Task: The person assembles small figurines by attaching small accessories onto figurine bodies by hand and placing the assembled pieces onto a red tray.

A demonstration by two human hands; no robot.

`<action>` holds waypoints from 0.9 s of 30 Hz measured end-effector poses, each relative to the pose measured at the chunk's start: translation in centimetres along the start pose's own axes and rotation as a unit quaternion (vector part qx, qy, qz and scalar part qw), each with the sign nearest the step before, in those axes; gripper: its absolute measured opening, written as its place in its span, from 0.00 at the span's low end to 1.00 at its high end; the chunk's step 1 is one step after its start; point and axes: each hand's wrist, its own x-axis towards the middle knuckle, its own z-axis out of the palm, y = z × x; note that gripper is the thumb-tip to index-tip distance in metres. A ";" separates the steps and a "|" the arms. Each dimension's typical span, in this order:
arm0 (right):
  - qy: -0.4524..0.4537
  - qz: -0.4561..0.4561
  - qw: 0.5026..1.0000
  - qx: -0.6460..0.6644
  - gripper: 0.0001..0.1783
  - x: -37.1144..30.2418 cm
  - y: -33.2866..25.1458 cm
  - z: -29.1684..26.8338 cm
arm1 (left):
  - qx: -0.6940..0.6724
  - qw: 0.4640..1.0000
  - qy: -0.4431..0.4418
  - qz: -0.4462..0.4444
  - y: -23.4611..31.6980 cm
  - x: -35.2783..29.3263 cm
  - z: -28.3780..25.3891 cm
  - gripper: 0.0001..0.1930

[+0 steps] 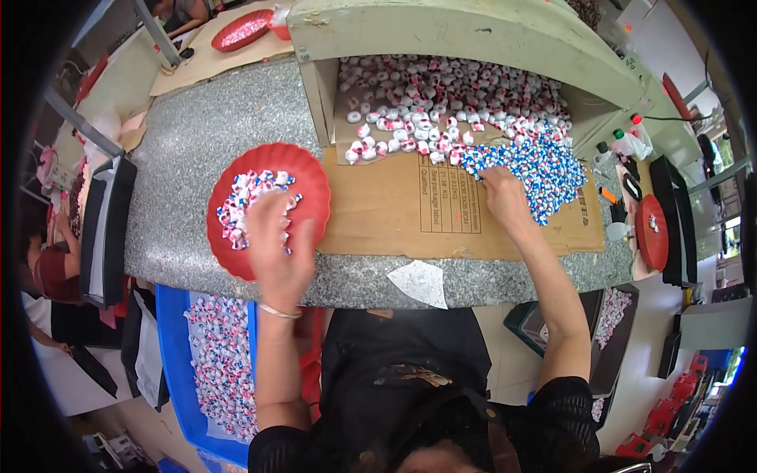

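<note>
My left hand (pixel 277 248) is over the right part of a scalloped red plate (pixel 315 189); motion blur smears its fingers, so I cannot tell if it holds anything. Small white pieces with pink and blue marks (pixel 244 193) are heaped on that plate. My right hand (pixel 505 197) reaches to the left edge of a pile of tiny blue-and-white pieces (pixel 544 169). Its fingertips are pinched together, and what lies between them is hidden. Behind that pile, larger white pieces with pink and red marks (pixel 410 130) spread out from under a pale green housing (pixel 473 31).
Flat cardboard (pixel 371 213) covers part of the speckled grey worktop (pixel 181 118). A torn white scrap (pixel 418 284) lies at the front edge. Below left stands a blue bin (pixel 177 363) of similar pieces. A second red plate (pixel 653 232) is at the right, near bottles (pixel 635 134).
</note>
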 end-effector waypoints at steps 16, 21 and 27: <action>-0.024 -0.010 0.997 0.073 0.08 -2.3 -2.4 -2.1 | -0.056 0.987 -0.146 0.028 5.0 6.5 23.2 0.15; -0.115 0.026 0.983 0.141 0.12 -5.4 -3.7 -4.6 | -0.552 0.763 -0.230 -0.245 3.5 3.0 14.9 0.17; -0.169 0.030 0.982 0.074 0.08 -7.1 -5.6 -4.3 | -0.742 0.505 -0.209 -0.389 2.9 -6.9 7.3 0.16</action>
